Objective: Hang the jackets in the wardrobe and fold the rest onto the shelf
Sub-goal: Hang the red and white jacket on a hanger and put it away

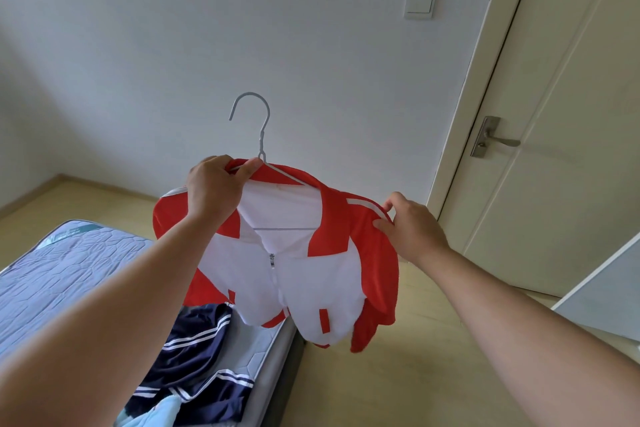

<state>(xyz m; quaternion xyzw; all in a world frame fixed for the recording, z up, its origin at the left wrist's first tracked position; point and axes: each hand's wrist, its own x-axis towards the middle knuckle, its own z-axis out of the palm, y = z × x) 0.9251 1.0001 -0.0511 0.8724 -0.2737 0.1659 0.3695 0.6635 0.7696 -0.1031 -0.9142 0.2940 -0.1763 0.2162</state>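
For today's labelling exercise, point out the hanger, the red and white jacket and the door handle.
hanger [251, 94]: head view, top of hook.
red and white jacket [311, 281]: head view, white front panel.
door handle [504, 141]: head view, lever.

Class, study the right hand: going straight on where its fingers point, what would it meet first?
The right hand pinches the jacket at its shoulder, so it would press into that cloth first; behind it probably the hanger, though depth is unclear.

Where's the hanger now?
Head view, centre: the grey wire hanger sits inside the red-and-white jacket, held before the wall. The left hand grips it at the collar; the right hand pinches the jacket's shoulder.
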